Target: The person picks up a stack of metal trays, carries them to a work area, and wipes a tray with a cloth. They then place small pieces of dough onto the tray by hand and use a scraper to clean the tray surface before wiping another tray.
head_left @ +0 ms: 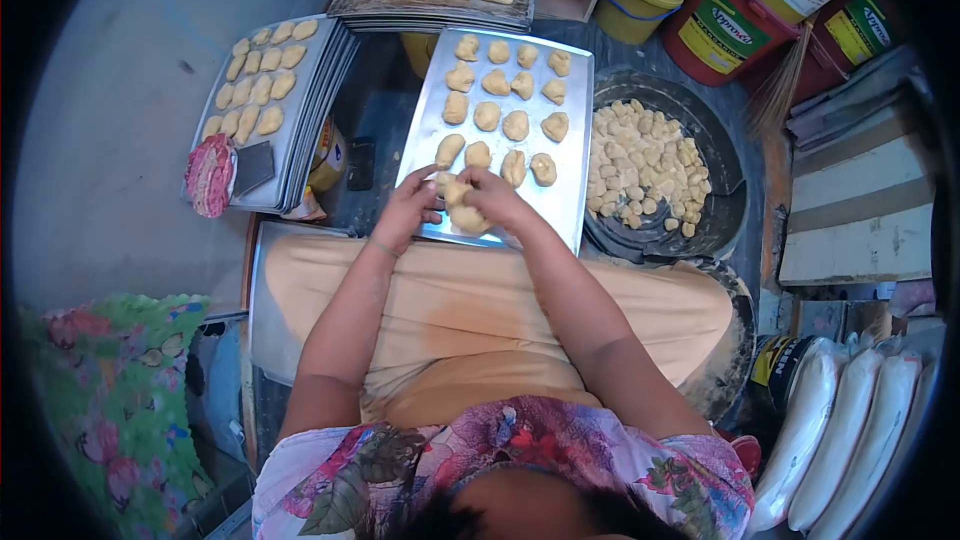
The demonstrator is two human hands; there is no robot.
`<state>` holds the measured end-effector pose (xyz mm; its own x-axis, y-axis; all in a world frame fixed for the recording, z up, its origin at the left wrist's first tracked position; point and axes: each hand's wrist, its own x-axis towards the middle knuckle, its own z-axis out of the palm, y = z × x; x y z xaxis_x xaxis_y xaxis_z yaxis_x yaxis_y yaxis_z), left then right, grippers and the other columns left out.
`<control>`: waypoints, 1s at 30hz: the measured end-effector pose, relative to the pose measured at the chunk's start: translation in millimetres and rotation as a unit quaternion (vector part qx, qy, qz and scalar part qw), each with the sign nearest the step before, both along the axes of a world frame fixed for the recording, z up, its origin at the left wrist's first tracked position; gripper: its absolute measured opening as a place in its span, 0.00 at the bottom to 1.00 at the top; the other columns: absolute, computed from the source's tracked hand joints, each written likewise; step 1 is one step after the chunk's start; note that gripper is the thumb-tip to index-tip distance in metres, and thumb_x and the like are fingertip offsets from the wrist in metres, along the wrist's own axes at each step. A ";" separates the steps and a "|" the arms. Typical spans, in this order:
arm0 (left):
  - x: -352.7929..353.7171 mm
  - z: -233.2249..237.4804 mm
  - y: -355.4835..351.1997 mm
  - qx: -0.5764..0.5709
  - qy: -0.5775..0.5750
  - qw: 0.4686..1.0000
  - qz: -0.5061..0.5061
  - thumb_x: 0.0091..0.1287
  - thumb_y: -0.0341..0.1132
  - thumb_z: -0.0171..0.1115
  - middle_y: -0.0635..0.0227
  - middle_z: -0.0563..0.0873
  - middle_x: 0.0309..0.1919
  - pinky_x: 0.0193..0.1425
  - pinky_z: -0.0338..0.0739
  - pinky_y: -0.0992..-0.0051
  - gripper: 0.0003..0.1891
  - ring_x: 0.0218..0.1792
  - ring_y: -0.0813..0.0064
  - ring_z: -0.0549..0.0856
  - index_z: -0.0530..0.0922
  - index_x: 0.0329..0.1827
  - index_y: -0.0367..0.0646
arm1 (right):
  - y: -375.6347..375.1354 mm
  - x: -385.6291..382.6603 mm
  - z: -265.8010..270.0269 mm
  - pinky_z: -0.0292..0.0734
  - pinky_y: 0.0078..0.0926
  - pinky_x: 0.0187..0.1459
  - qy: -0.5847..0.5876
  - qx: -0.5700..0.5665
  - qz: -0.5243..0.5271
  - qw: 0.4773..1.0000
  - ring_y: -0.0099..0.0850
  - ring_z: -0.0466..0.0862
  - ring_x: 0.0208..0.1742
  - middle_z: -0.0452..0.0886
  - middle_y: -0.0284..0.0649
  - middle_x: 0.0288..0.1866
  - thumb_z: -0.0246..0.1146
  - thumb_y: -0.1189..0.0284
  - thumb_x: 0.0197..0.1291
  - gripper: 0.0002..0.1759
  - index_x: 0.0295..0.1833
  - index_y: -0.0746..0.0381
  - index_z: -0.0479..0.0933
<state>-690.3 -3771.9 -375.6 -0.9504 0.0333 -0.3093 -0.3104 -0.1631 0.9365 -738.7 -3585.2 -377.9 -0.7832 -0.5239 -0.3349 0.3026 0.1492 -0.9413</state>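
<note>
Over the near end of a metal tray (430,100), my left hand (408,208) and my right hand (492,200) are close together at a lump of dough (466,212). The fingers of my right hand wrap round the lump's upper right side. My left hand's fingers are curled at its left side, and what they pinch is partly hidden. Rows of shaped dough pieces (487,116) lie on the tray beyond my hands. To the right, a round black basin (735,205) holds many small pale dough pieces (640,160).
A stack of trays (335,70) with dough pieces, a pink cloth (211,175) and a dark flat piece (254,168) stands at the left. Another loaded tray (430,10) is at the back. Buckets (715,20) stand back right; long white bags (800,440) are at the lower right.
</note>
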 end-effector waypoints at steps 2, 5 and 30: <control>-3.0 -19.0 -8.1 -0.083 0.044 0.995 -0.023 0.73 0.32 0.54 0.66 0.80 0.44 0.31 0.76 0.82 0.19 0.34 0.81 0.80 0.71 0.66 0.39 | -7.2 13.9 -28.5 0.72 0.28 0.53 0.216 0.087 -0.040 0.972 0.33 0.75 0.52 0.73 0.42 0.51 0.62 0.75 0.49 0.19 0.50 0.61 0.75; -4.6 -13.7 -7.2 -0.117 0.041 0.992 -0.023 0.69 0.32 0.59 0.67 0.81 0.40 0.30 0.74 0.84 0.19 0.32 0.86 0.77 0.73 0.62 0.38 | -1.8 25.2 -38.1 0.72 0.29 0.54 0.249 0.065 -0.118 0.959 0.34 0.74 0.54 0.71 0.42 0.50 0.62 0.76 0.48 0.19 0.49 0.62 0.76; -7.2 -10.1 35.9 -0.571 0.421 0.695 -0.118 0.60 0.36 0.61 0.65 0.77 0.56 0.66 0.59 0.53 0.19 0.62 0.62 0.72 0.79 0.56 0.50 | 71.1 33.0 3.3 0.77 0.31 0.47 0.227 0.210 -0.105 0.945 0.36 0.82 0.45 0.80 0.45 0.46 0.74 0.72 0.42 0.26 0.50 0.64 0.76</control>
